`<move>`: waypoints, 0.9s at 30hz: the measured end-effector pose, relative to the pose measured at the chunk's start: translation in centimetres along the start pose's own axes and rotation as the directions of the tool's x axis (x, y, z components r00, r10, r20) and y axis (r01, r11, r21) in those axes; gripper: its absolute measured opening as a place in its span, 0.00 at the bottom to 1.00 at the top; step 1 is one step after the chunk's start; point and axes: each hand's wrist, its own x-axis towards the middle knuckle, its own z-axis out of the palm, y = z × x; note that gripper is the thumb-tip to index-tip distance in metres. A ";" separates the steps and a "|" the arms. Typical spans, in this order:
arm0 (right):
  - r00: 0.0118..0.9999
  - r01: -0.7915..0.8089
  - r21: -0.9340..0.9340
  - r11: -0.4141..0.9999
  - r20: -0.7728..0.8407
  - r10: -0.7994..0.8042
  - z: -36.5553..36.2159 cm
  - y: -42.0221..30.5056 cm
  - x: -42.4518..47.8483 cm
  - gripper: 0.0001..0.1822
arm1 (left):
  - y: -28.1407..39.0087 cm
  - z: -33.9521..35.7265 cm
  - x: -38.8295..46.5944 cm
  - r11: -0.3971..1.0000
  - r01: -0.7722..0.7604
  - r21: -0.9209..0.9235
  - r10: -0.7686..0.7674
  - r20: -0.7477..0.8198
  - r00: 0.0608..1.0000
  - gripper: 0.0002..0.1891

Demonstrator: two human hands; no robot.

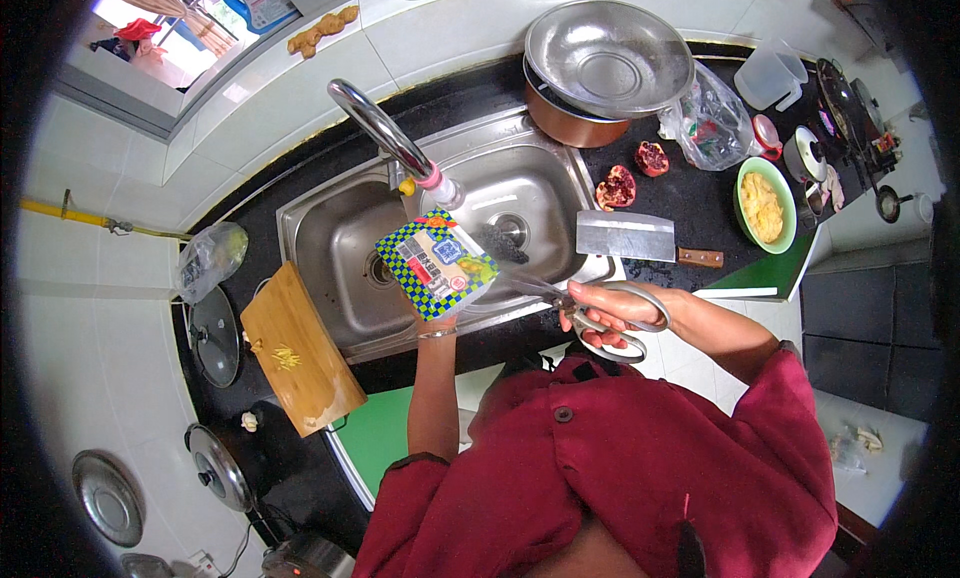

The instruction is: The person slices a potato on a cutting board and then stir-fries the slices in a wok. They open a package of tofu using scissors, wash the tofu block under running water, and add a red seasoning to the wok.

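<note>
A film-sealed plastic tofu box [435, 263], with a blue and yellow-green checked border and printed writing, is held over the divider of the double sink. My left hand [430, 324] supports it from below, and the box hides most of that hand. In my right hand [611, 305] is a pair of scissors [616, 347] with grey loop handles. Their blades point left towards the box's right corner; whether they touch it I cannot tell. Just above the box hangs the tap spout [448, 194].
A cleaver [626, 235] lies right of the sink [592, 180], near pomegranate pieces [616, 188] and a green bowl of yellow food [763, 203]. Left of the sink, a wooden cutting board [300, 368] bears yellow shreds. A metal basin [609, 34] tops a pot [562, 116] behind.
</note>
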 end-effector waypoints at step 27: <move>1.000 0.001 0.231 0.973 0.010 -0.004 0.0 1.8 0.6 0.38 | -0.9 0.5 -0.2 0.985 0.102 -0.137 -0.076 0.188 0.979 0.25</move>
